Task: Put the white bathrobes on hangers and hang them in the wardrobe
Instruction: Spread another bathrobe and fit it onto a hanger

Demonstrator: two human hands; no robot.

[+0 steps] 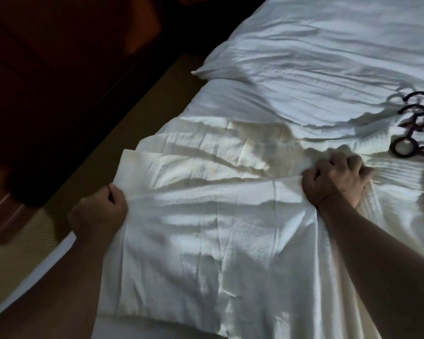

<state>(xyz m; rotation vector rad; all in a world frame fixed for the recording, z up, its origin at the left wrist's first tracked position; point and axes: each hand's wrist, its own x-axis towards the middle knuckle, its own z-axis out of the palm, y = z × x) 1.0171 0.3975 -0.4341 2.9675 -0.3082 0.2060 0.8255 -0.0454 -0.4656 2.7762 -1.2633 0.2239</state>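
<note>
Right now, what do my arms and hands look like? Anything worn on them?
Both are bare: no sleeves reach the left forearm or right forearm, no gloves on the left hand or right hand, and no watch or band shows at either wrist.

The bathrobe (206,216) lies on the bed (304,99); hangers (411,128) right of it; pillow (316,45) behind.

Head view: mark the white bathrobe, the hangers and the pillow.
white bathrobe (206,228), head view, middle of the spread cloth.
hangers (419,93), head view, top of the uppermost dark hook, at the right edge.
pillow (328,45), head view, middle of its white case, upper right.
</note>
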